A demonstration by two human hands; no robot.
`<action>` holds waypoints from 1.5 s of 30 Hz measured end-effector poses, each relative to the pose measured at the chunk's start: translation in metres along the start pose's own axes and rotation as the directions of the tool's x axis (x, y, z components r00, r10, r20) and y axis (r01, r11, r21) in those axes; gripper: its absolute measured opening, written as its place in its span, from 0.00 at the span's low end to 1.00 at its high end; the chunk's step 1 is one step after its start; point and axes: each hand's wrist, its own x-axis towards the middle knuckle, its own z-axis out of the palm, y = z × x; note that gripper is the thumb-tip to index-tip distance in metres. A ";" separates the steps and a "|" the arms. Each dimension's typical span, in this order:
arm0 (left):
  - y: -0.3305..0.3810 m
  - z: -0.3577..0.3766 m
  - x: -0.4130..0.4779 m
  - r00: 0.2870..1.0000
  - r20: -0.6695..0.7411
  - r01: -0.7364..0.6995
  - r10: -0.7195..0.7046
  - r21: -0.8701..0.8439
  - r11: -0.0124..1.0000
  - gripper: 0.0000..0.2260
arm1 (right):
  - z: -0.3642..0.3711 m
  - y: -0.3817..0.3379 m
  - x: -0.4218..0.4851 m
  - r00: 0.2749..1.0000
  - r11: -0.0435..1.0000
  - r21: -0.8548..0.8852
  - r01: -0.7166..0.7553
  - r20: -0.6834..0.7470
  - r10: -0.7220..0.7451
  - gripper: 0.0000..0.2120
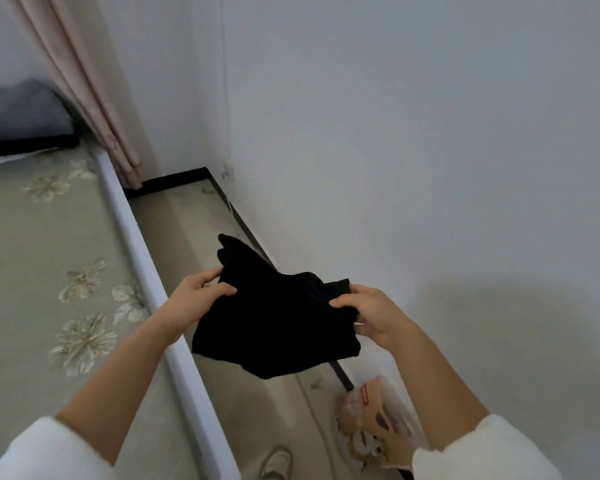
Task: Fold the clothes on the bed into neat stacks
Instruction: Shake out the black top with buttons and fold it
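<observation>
Where the black garment [274,320] hangs: in the air over the floor [187,216], just off the right edge of the bed [32,254], between that edge and the wall [430,133]; no part of it touches the bed.
Garment condition: bunched and unfolded; one corner points up and away at the far side, and the lower edge sags below both hands.
Left hand [196,299]: pinches the garment's left edge, thumb on top of the cloth, fingers curled toward the underside and partly hidden by it.
Right hand [371,313]: grips the garment's right upper corner, fingers curled round the cloth, thumb laid on top.
Sleeves: a white sleeve [32,452] on the left forearm and a white sleeve [482,448] on the right, both pushed back, with the forearms bare.
Bed surface: pale green cover with a cream flower pattern; a white rim [146,271] runs along the right edge.
Far end of bed: a grey cushion [21,112] lies on a strip of black fabric [25,147].
Far right corner of bed: a pink curtain [94,81] hangs down beside it to the floor.
Floor, near end: a printed bag [378,424] leans at the foot of the wall; a light shoe [276,462] shows at the bottom edge of the view.
</observation>
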 end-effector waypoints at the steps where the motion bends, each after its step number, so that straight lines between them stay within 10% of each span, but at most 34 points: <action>1: 0.010 0.000 0.016 1.000 -0.028 0.002 -0.003 -0.016 1.000 0.20 | -0.005 -0.017 0.022 1.000 1.000 -0.014 -0.004 0.018 0.004 0.13; 19: 0.110 -0.105 0.198 0.874 -0.470 -0.008 -0.127 -0.275 0.962 0.17 | 0.074 -0.247 0.300 0.908 0.966 -0.252 0.061 0.415 0.051 0.14; 45: 0.157 -0.611 0.366 0.586 -0.766 -0.101 -0.265 -0.393 0.914 0.18 | 0.614 -0.495 0.574 0.764 0.917 -0.369 0.148 0.631 0.130 0.30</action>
